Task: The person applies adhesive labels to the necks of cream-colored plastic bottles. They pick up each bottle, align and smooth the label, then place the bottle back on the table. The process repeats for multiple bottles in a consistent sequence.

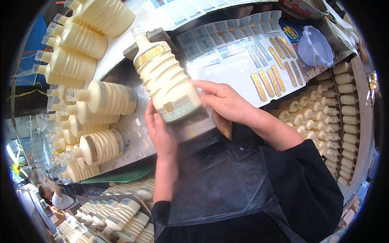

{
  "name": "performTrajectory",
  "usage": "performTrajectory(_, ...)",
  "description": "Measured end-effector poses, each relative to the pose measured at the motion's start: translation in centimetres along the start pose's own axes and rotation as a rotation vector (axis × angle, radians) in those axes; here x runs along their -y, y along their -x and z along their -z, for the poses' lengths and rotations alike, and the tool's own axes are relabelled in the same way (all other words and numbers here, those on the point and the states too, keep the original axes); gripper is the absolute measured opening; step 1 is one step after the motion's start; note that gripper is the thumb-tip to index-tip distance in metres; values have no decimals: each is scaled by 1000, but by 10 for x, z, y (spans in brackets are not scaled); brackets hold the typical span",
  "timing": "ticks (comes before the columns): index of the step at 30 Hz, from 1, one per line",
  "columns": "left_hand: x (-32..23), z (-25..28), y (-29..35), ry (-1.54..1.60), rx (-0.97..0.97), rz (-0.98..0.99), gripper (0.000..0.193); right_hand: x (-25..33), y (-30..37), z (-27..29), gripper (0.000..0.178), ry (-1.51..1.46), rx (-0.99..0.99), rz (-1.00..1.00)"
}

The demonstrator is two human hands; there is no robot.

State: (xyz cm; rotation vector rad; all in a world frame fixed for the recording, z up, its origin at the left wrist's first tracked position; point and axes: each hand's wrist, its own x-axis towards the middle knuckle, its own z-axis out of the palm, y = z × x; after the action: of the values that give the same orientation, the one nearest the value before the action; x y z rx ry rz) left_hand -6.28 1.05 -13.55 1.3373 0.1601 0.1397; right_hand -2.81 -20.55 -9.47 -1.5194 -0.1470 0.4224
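Observation:
A cream-coloured bottle (164, 79) with spiral ridges and a clear glass neck lies tilted in front of me, neck pointing away. It bears a gold band near its shoulder and a pale blue label with a small gold patch near its base. My left hand (159, 131) holds the base's left side, fingers partly hidden beneath. Against the right side, my right hand (223, 101) presses its stretched index finger, the other fingers curled. Behind the bottle's shoulder is a dark grey block (130, 51). A brown pointed piece (222, 124) shows below my right hand.
Similar bottles (109, 97) lie stacked at the left, with more on racks (344, 109) at the right and lower left. Gold and blue label strips (267, 83) lie on a white sheet. A lavender bucket (314, 46) stands at the far right. Another person (60, 198) is at lower left.

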Motion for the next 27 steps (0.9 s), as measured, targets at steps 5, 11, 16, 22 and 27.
performTrajectory(5, 1, 4, 0, -24, 20, -54, 50, -26, -11, -3, 52, 25, -121, 117)
performTrajectory(11, 9, 4, -2, 62, 36, -97, 49, 0, -9, -7, 62, 264, -98, -40)
performTrajectory(16, 7, 0, -2, 73, -1, -57, 47, 1, -9, -10, 65, 283, -115, -85)
performTrajectory(22, 9, 2, -2, 90, -3, -48, 49, -3, -8, -11, 65, 297, -137, -52)
performTrajectory(27, 9, 3, -3, 99, 5, -25, 52, -3, -9, -12, 65, 290, -137, -44)
